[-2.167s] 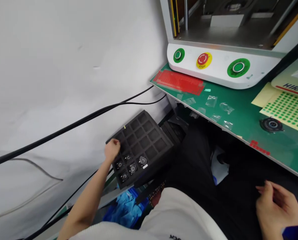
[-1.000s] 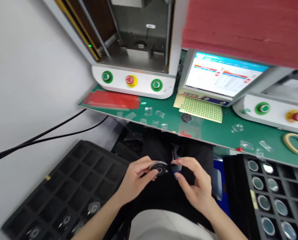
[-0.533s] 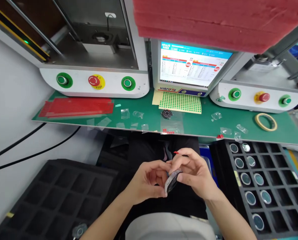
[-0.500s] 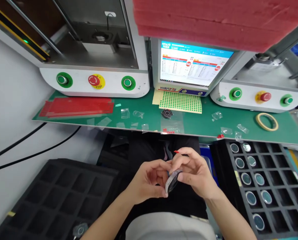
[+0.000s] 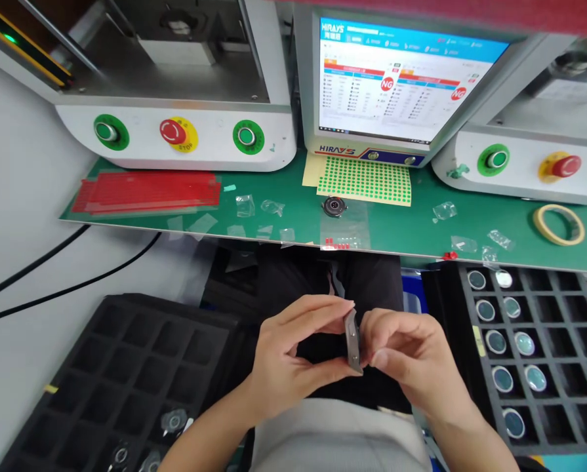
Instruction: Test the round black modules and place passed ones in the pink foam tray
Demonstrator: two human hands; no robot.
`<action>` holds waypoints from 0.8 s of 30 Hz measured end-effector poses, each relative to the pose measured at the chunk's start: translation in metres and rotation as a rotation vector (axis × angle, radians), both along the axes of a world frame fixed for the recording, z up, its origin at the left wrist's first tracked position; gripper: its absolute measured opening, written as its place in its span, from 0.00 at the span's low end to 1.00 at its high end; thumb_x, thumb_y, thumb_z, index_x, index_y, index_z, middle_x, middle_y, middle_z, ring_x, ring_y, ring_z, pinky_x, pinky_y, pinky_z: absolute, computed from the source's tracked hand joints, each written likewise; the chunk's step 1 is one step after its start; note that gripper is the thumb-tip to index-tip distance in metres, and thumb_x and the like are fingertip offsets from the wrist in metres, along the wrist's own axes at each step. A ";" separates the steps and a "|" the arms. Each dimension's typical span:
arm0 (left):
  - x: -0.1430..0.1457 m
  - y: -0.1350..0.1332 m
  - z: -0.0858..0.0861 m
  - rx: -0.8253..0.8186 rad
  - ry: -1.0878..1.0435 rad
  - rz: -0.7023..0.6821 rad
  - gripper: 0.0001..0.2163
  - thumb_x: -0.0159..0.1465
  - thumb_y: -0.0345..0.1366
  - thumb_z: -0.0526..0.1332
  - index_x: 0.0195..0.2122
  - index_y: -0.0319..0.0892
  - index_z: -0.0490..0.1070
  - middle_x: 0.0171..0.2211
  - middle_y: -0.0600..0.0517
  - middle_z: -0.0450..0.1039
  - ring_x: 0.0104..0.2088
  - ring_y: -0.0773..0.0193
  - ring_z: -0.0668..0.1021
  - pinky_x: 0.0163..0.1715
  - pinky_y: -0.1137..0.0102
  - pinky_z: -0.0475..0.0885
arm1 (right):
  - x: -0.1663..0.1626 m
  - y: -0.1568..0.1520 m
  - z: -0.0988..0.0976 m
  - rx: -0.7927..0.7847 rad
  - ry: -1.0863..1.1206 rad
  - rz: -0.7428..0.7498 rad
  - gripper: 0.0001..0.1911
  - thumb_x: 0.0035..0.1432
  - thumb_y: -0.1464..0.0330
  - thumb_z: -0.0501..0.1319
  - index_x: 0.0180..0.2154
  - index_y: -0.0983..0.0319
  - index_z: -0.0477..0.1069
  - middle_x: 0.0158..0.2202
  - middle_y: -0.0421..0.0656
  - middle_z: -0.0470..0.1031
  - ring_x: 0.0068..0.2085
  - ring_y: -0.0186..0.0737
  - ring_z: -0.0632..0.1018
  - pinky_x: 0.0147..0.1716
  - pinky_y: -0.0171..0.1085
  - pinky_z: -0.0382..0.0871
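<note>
My left hand (image 5: 298, 351) grips a grey round watch case (image 5: 353, 342) on edge between thumb and fingertips, above my lap. Small buttons or holes show along its side; its faces are turned mostly out of sight. Close against the right side of the case, my right hand (image 5: 411, 354) has its thumb and fingers pinched together. What they hold, if anything, is hidden. Another dark round watch part (image 5: 334, 206) lies on a clear film (image 5: 355, 226) with small red tabs, on the green bench (image 5: 283, 196) in front.
A black tray (image 5: 559, 423) at right holds several round watch parts. Another black tray (image 5: 101, 387) at left has a few parts near its front. Red strips (image 5: 150, 192), a green-dot sticker sheet (image 5: 366, 180), a tape roll (image 5: 559, 225) and a monitor (image 5: 401, 85) stand or lie ahead.
The watch case has turned on edge and shifted slightly right, now in my left hand alone. My right fingers have let go of its rim; the red piece by them no longer shows. The view has shifted.
</note>
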State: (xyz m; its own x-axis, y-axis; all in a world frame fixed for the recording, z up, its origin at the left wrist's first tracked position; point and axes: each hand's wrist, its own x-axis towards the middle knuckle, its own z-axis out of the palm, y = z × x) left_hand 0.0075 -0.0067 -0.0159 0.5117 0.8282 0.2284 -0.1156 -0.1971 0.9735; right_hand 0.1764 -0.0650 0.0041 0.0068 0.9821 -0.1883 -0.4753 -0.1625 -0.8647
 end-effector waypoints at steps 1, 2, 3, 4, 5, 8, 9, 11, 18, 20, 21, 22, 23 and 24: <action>0.001 0.000 0.001 0.040 0.018 0.006 0.32 0.50 0.27 0.74 0.56 0.51 0.72 0.47 0.49 0.74 0.41 0.64 0.81 0.41 0.72 0.81 | 0.000 0.000 -0.001 -0.027 0.058 0.008 0.03 0.52 0.68 0.71 0.28 0.58 0.79 0.25 0.40 0.76 0.27 0.35 0.75 0.29 0.35 0.70; 0.001 0.001 0.002 0.077 0.032 0.012 0.31 0.50 0.28 0.74 0.56 0.50 0.72 0.47 0.49 0.75 0.41 0.64 0.81 0.41 0.72 0.81 | 0.000 0.001 -0.002 -0.048 0.093 0.015 0.03 0.52 0.68 0.72 0.28 0.58 0.79 0.24 0.40 0.76 0.27 0.35 0.74 0.28 0.35 0.69; 0.002 0.001 0.003 0.110 0.048 0.017 0.31 0.50 0.29 0.74 0.56 0.49 0.72 0.47 0.49 0.75 0.42 0.64 0.80 0.41 0.72 0.81 | 0.000 0.001 -0.003 -0.067 0.109 0.023 0.03 0.51 0.68 0.72 0.27 0.58 0.79 0.24 0.40 0.76 0.27 0.34 0.74 0.27 0.34 0.69; 0.002 0.002 0.004 0.139 0.062 0.022 0.30 0.50 0.29 0.74 0.56 0.48 0.72 0.47 0.48 0.76 0.42 0.63 0.80 0.42 0.72 0.81 | 0.001 0.001 -0.003 -0.082 0.113 0.031 0.03 0.51 0.68 0.72 0.27 0.58 0.79 0.24 0.40 0.76 0.26 0.34 0.73 0.26 0.33 0.67; 0.002 0.002 0.005 0.163 0.071 0.025 0.30 0.51 0.30 0.74 0.56 0.48 0.72 0.47 0.48 0.76 0.43 0.63 0.80 0.44 0.71 0.80 | 0.001 0.001 -0.003 -0.095 0.111 0.042 0.04 0.50 0.68 0.72 0.27 0.58 0.79 0.24 0.40 0.77 0.26 0.33 0.73 0.25 0.33 0.66; 0.003 0.002 0.006 0.196 0.086 0.028 0.30 0.51 0.31 0.74 0.56 0.47 0.72 0.48 0.48 0.77 0.43 0.63 0.80 0.46 0.71 0.79 | 0.003 0.001 -0.001 -0.128 0.113 0.052 0.05 0.48 0.68 0.73 0.25 0.59 0.79 0.23 0.40 0.76 0.25 0.32 0.72 0.23 0.32 0.65; 0.003 0.002 0.006 0.200 0.087 0.026 0.30 0.51 0.31 0.74 0.56 0.47 0.72 0.48 0.48 0.77 0.44 0.64 0.80 0.47 0.72 0.78 | 0.003 0.001 0.000 -0.138 0.125 0.044 0.05 0.48 0.68 0.73 0.25 0.59 0.79 0.23 0.40 0.76 0.25 0.32 0.72 0.23 0.31 0.65; 0.004 0.002 0.007 0.206 0.087 0.022 0.29 0.52 0.31 0.74 0.56 0.46 0.71 0.49 0.48 0.77 0.44 0.63 0.80 0.46 0.71 0.78 | 0.003 0.000 0.001 -0.157 0.155 0.038 0.05 0.48 0.69 0.73 0.25 0.59 0.79 0.23 0.40 0.76 0.25 0.31 0.72 0.25 0.31 0.66; 0.004 0.002 0.008 0.216 0.094 0.016 0.28 0.53 0.31 0.73 0.55 0.46 0.72 0.48 0.48 0.78 0.43 0.63 0.81 0.44 0.71 0.79 | 0.002 -0.001 0.001 -0.170 0.179 0.047 0.05 0.48 0.70 0.72 0.25 0.59 0.78 0.24 0.38 0.76 0.25 0.30 0.73 0.26 0.29 0.66; 0.004 0.002 0.009 0.208 0.099 0.011 0.28 0.52 0.30 0.74 0.55 0.47 0.72 0.49 0.49 0.78 0.44 0.64 0.81 0.45 0.73 0.78 | 0.001 -0.002 0.001 -0.174 0.174 0.044 0.05 0.49 0.70 0.72 0.25 0.59 0.78 0.23 0.39 0.76 0.25 0.31 0.72 0.26 0.30 0.66; 0.004 0.002 0.009 0.206 0.101 0.009 0.28 0.52 0.30 0.74 0.55 0.47 0.72 0.49 0.50 0.77 0.44 0.65 0.80 0.46 0.73 0.78 | 0.001 -0.002 0.002 -0.178 0.169 0.042 0.05 0.49 0.70 0.72 0.25 0.59 0.78 0.23 0.39 0.76 0.25 0.31 0.72 0.26 0.30 0.66; 0.004 0.002 0.009 0.207 0.103 0.009 0.29 0.52 0.30 0.74 0.55 0.47 0.72 0.49 0.50 0.77 0.44 0.65 0.80 0.46 0.74 0.78 | 0.001 -0.002 0.002 -0.183 0.162 0.037 0.05 0.49 0.69 0.72 0.24 0.59 0.78 0.23 0.39 0.76 0.25 0.31 0.72 0.26 0.31 0.66; 0.005 0.002 0.009 0.211 0.103 0.013 0.28 0.52 0.30 0.74 0.55 0.47 0.72 0.49 0.50 0.77 0.44 0.65 0.80 0.47 0.74 0.77 | 0.001 -0.002 0.002 -0.189 0.153 0.030 0.05 0.48 0.69 0.72 0.24 0.59 0.78 0.22 0.39 0.75 0.25 0.32 0.72 0.26 0.31 0.67; 0.005 0.002 0.009 0.215 0.104 0.017 0.28 0.52 0.30 0.74 0.55 0.46 0.72 0.49 0.50 0.77 0.44 0.66 0.80 0.47 0.74 0.77 | 0.001 -0.002 0.002 -0.195 0.143 0.023 0.06 0.48 0.68 0.72 0.24 0.59 0.78 0.22 0.39 0.75 0.25 0.32 0.72 0.26 0.32 0.67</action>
